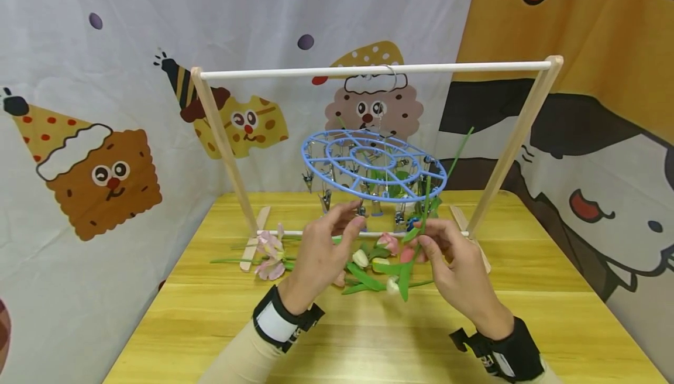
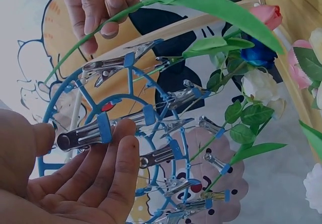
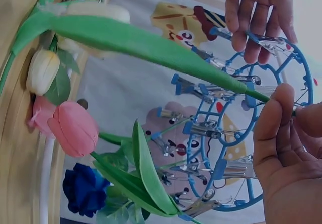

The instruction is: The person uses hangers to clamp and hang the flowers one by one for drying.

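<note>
My right hand (image 1: 455, 261) pinches the green stem of an artificial tulip (image 2: 136, 7) between thumb and fingertips. Its long leaf (image 3: 146, 48) slants down toward the table, and a white bloom (image 1: 392, 284) hangs at the low end. My left hand (image 1: 323, 249) is at the near left edge of a blue round clip hanger (image 1: 344, 188). In the left wrist view its thumb and fingers are apart on either side of a metal clip (image 2: 85, 136); the fingers seem to touch it. A pink tulip (image 3: 75, 128) and a blue rose (image 3: 85, 189) hang head-down from the hanger.
The hanger hooks onto the white rail (image 1: 295, 72) of a wooden stand (image 1: 223, 144). Several artificial flowers lie beneath it, among them a pink lily-like bloom (image 1: 271, 252) and a white tulip (image 1: 360, 258). A patterned cloth (image 1: 295, 15) hangs behind the wooden table (image 1: 337, 343).
</note>
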A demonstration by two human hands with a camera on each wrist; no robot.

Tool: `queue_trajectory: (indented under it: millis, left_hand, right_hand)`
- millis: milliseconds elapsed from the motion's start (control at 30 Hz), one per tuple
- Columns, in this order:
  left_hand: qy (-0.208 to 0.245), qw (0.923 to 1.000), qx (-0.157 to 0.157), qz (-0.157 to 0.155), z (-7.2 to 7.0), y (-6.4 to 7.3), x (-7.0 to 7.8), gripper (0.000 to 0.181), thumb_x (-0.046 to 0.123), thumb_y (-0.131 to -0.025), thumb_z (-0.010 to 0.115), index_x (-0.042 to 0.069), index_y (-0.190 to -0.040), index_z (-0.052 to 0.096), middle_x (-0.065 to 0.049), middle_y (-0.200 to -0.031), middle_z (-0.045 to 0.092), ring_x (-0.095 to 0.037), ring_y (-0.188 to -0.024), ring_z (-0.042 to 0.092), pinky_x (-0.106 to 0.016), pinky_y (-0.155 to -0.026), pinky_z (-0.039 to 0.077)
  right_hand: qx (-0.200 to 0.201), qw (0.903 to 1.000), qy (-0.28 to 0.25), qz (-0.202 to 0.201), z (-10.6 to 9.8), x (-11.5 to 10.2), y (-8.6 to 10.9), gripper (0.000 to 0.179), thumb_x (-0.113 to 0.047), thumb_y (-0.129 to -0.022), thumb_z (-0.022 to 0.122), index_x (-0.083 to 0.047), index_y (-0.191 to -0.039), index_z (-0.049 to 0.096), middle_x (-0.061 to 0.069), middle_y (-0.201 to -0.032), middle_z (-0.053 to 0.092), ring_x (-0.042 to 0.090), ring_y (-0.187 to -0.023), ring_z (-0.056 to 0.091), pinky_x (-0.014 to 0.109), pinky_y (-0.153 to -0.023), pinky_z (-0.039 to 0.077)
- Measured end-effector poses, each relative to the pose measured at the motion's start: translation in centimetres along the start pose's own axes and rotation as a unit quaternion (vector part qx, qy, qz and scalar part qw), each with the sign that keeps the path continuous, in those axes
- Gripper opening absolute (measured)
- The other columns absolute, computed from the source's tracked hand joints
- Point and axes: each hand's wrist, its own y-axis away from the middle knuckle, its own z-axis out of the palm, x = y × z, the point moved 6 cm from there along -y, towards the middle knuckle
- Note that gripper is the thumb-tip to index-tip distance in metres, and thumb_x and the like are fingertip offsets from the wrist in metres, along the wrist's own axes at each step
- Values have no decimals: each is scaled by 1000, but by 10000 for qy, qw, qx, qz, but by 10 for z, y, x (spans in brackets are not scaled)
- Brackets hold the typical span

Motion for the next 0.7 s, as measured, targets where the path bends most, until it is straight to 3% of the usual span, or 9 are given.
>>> queue_trajectory:
  millis: [333,500,700]
  left_hand:
    - [-63,10000,22,-75,-4,-5,-3,34,22,-122,64,3,-148,75,-14,-127,89,-26,-106,87,-35,-91,72]
    - [-122,9997,31,-197,-5,-5,-4,33,23,-120,69,5,-146,77,-10,-123,90,-25,-107,87,-39,-92,73]
    - [15,9999,60,-151,-5,-6,-1,32,23,-118,71,5,-144,79,-9,-123,90,-25,-106,87,-42,-93,73]
  right_hand:
    - [-294,9963,-705,403,6,3,-1,27,21,-108,64,7,-131,67,6,-105,81,8,-79,79,21,-69,65]
    - [-67,9954,-941,159,8,0,-3,33,24,-105,65,3,-130,70,9,-94,81,7,-78,76,19,-74,63]
    - [137,9947,-997,195,8,0,-7,31,25,-103,69,3,-124,72,11,-98,85,6,-86,79,18,-85,66]
